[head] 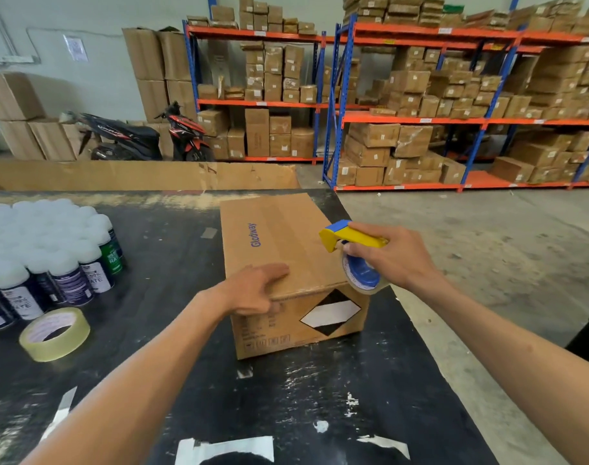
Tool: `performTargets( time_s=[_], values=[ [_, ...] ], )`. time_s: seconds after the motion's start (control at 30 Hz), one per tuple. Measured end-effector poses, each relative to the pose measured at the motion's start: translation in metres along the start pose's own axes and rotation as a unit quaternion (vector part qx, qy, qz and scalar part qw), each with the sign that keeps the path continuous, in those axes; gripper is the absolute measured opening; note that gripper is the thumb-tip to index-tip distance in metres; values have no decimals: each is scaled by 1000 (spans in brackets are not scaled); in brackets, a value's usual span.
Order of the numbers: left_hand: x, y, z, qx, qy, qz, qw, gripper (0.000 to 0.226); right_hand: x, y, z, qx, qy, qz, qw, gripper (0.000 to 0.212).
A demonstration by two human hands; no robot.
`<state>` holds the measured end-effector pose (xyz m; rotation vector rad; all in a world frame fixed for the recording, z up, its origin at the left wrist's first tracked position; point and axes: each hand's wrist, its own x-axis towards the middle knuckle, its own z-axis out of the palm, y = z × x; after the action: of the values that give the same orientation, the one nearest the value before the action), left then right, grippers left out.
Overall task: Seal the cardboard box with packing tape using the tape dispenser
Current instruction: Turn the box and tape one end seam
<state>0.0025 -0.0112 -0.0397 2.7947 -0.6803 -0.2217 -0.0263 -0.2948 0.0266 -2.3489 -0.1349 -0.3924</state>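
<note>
One cardboard box [286,263] stands on the black table [172,330]. The left hand [252,290] lies flat on its near top edge, fingers released. The right hand [387,256] grasps one tape dispenser [350,250] at the box's right edge. The cardboard looks stiff and light, so pressing the top should steady it. One spare tape roll [55,333] lies at the left.

Left hand [252,290] covers the near top edge of the cardboard box [276,236]; small print on the front face just below the fingers too blurred to read. Right hand [393,260] hides the grip of the tape dispenser [350,241] and part of its roll. Far left of the left hand, spray cans [68,276] run off the frame edge, caps washed out, labels only partly legible. Both forearms cut by the lower edge.
</note>
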Motion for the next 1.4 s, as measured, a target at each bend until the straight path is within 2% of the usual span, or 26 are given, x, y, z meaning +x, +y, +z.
performTargets(
  time_s=[0.07,0.13,0.2,0.3,0.63,0.9,1.03,1.17,1.23,1.3,1.33,1.37,1.4],
  values=[
    [6,22,14,62,27,-49,997,102,1,-7,6,-1,-5,-5,1000,51],
    [14,40,34,100,42,-78,991,93,1,-12,12,-6,-11,-9,1000,51],
    [20,42,46,157,62,-77,983,79,1,-12,17,-10,-17,-12,1000,50],
    [21,29,45,183,60,-45,980,74,0,-9,21,-6,-21,-11,1000,50],
    [1,-17,29,149,28,35,988,73,-16,-13,19,19,-63,-28,997,45],
    [-4,-8,32,158,33,2,987,83,-22,-16,17,19,-66,-42,997,47],
    [-7,-1,37,163,48,-22,985,72,-26,-20,20,18,-67,-45,997,45],
    [-8,0,33,139,42,-23,989,73,-29,-23,24,2,-74,-65,995,46],
    [-11,-1,29,87,47,-4,995,73,-32,-23,24,-6,-77,-83,994,46],
    [-16,0,24,-80,76,-6,994,68,-33,-18,22,-25,-68,-115,991,46],
    [-20,3,18,-218,97,-28,971,61,-33,-15,20,-37,-57,-142,988,45],
    [-26,7,12,-371,120,-47,920,54,-34,-12,17,-41,-39,-177,983,46],
    [-32,11,6,-510,142,-57,846,47,-36,-10,13,-34,-11,-222,974,48]
  ],
)
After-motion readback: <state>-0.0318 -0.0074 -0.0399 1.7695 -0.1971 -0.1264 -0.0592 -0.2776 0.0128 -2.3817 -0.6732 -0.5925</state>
